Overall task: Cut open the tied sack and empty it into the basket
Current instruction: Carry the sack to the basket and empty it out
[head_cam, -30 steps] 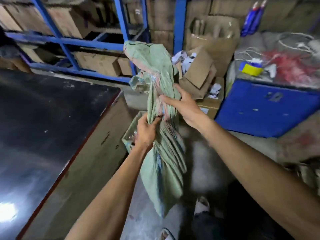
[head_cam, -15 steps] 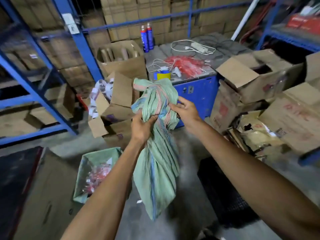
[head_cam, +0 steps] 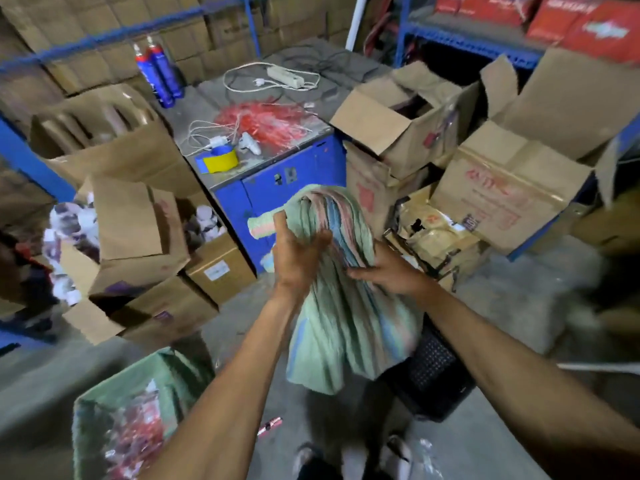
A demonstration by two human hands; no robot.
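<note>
1. Two bare hands hold a limp, pale green woven sack with pink and blue stripes, seen from the head camera looking down.
2. The left hand grips the bunched sack from the left side, fingers curled into the folds.
3. The right hand presses on the sack's right side, fingers closed over the cloth.
4. The sack hangs in the air between the forearms, its upper part gathered over the hands, its lower end loose above a concrete floor.
5. A dark mesh basket stands on the floor just behind and below the sack, partly hidden by it.
6. At lower left is a green-lined container holding red and clear items; the view is blurred there.
7. Behind the sack stands a blue cabinet, its top carrying a roll of tape, white cables and red plastic strips.
8. Open cardboard boxes crowd both sides.
</note>
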